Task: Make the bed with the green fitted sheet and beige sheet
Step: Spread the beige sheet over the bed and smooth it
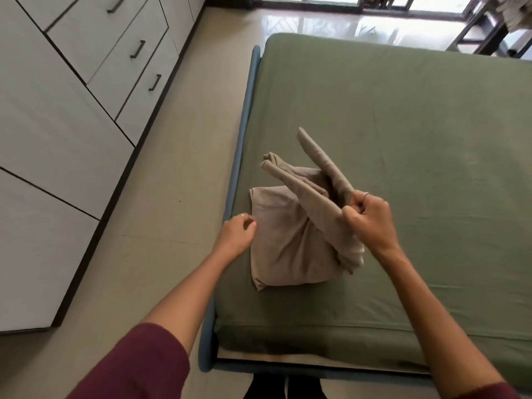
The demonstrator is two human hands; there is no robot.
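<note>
Green fitted sheet [403, 125] already covers the bed, while the beige sheet [288, 240] lies folded near its left edge, my right hand [368, 217] gripping a fold, my left hand [239, 231] hovering loose, unfolding and spreading not yet done.

A white drawer cabinet with dark bar handles [86, 67] lines the left wall on a beige tiled floor [172, 226]; dark-framed glass doors [374, 2] stand beyond.
</note>
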